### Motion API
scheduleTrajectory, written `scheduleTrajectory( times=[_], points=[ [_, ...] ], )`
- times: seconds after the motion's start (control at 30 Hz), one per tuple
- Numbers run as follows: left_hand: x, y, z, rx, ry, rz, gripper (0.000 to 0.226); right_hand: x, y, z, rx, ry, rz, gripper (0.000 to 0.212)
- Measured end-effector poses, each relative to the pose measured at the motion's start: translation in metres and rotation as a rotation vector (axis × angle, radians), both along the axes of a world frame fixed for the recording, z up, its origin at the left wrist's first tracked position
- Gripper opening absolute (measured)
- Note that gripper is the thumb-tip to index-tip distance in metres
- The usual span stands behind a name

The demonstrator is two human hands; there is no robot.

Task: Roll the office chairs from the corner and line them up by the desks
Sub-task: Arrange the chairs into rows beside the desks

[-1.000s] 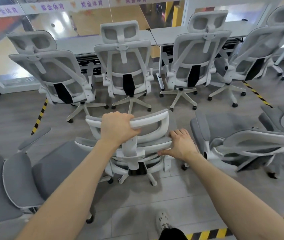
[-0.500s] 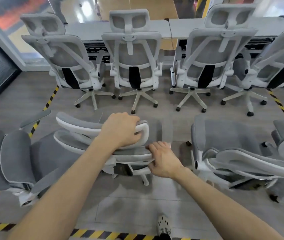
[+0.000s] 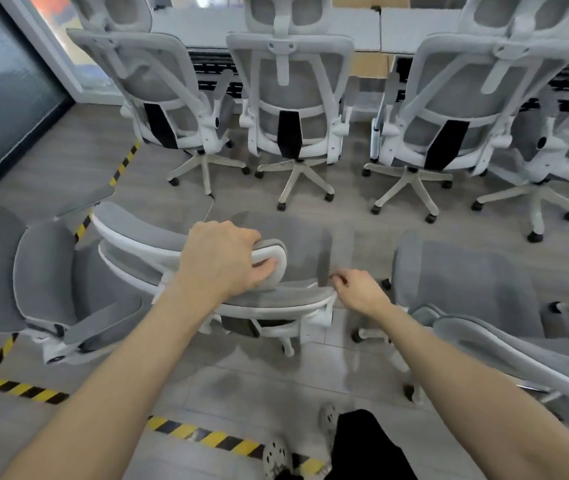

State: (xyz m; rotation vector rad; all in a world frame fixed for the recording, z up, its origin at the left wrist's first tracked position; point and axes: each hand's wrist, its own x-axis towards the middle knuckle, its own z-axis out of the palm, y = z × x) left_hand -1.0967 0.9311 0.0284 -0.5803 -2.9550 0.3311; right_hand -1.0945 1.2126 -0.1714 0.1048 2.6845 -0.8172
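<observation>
A grey and white office chair [image 3: 137,230] stands right in front of me, seen from above and behind. My left hand [image 3: 222,258] grips the right end of its white headrest frame. My right hand [image 3: 357,292] holds the right corner of the chair's backrest top, fingers curled over the edge. Further ahead, several matching chairs [image 3: 291,98] stand in a row with their backs to me, facing the pale desks [image 3: 362,26].
One more grey chair [image 3: 26,275] is close on my left and another chair [image 3: 463,282] close on my right. Yellow and black floor tape [image 3: 207,436] runs near my shoes [image 3: 276,459]. A dark glass wall [image 3: 2,88] closes the left side.
The chair in my hands has turned leftward and rolled closer to the row. My view has moved forward and down. My right hand has shifted along the backrest edge.
</observation>
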Motion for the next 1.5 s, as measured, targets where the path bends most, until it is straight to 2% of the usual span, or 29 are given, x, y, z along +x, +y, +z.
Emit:
scheduleTrajectory(
  times=[0.23,0.43,0.6,0.73,0.83,1.0,1.17,1.33,1.4,1.5],
  points=[
    [-0.009,0.023,-0.001,-0.087,-0.07,0.085,0.045,-0.084,0.04,-0.058,0.205,-0.203,0.303,0.054],
    [0.009,0.018,-0.005,0.029,-0.04,0.175,0.041,-0.142,0.06,-0.119,0.296,-0.237,0.514,0.084],
    [0.016,0.011,-0.009,0.047,0.027,0.189,0.041,-0.157,0.068,-0.169,0.406,-0.267,0.632,0.085],
    [0.018,0.012,-0.009,0.09,0.065,0.165,0.038,-0.163,0.07,-0.185,0.384,-0.32,0.619,0.088],
    [0.019,0.011,-0.007,0.131,0.058,0.162,0.034,-0.175,0.069,-0.183,0.345,-0.381,0.622,0.085],
    [0.014,0.013,-0.007,0.05,0.052,0.173,0.038,-0.176,0.058,-0.156,0.376,-0.374,0.577,0.087],
    [0.011,0.017,-0.007,0.015,-0.007,0.14,0.042,-0.155,0.03,-0.105,0.389,-0.329,0.565,0.045],
    [0.004,0.029,-0.008,-0.015,-0.087,0.115,0.05,-0.127,0.002,-0.072,0.356,-0.252,0.489,0.031],
    [0.003,0.032,-0.013,-0.036,-0.034,0.09,0.05,-0.116,-0.01,-0.055,0.334,-0.197,0.42,0.027],
    [0.002,0.032,-0.011,0.112,0.122,-0.1,0.039,-0.087,-0.025,-0.011,0.206,-0.053,0.19,0.027]
  ],
)
